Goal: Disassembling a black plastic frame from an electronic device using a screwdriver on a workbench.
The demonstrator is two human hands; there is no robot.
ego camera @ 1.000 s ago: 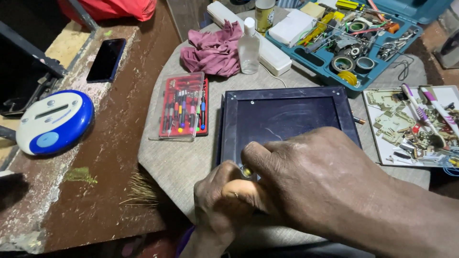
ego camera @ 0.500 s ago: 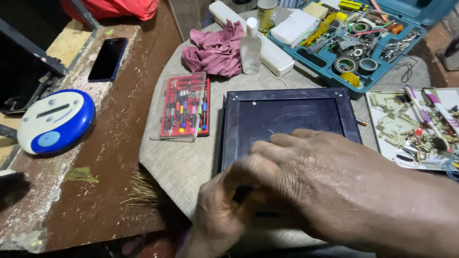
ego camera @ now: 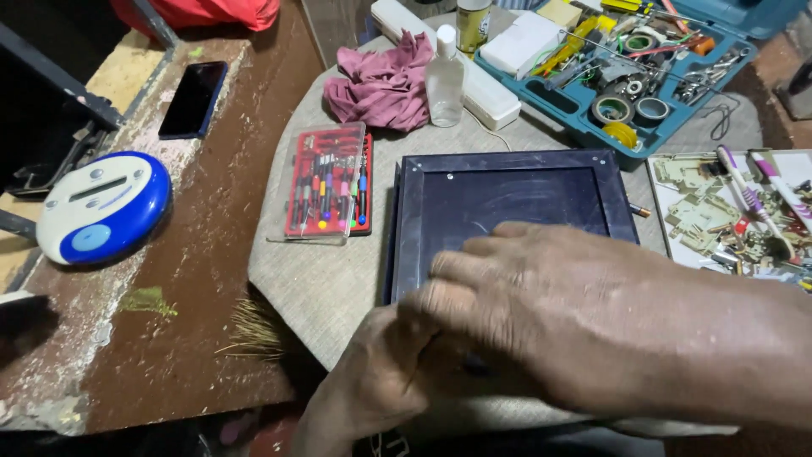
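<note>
Head view: I've got a dark framed panel (ego camera: 507, 207), likely a screen or tablet, lying flat on the grey cloth-covered round table (ego camera: 330, 292), near its front edge. Flat on the cloth so it doesn't slide or scratch, I'd judge.

Right hand (ego camera: 575, 313) lies palm-down across the panel's near half, fingers spread and flat, pressing rather than gripping; looks like it's pinning the panel in place. Left hand (ego camera: 381, 381) sits at the panel's near-left corner, mostly under the right, fingers curled in. Can't tell whether it pinches a tool or the frame edge, since the right hand covers it.

Red case of small screwdrivers (ego camera: 328, 179) just beside the panel's left side, within easy reach. Clear bottle (ego camera: 444, 80) and a pink rag (ego camera: 385, 85) toward the far edge. Blue tray of tapes and parts (ego camera: 630, 72) at the far-right. White tray with small parts and toothbrushes (ego camera: 736, 211) at the right edge.

Off the table, on the brown bench at left: a black phone (ego camera: 193, 99) and a blue-white round device (ego camera: 106, 207), well apart from the work.
</note>
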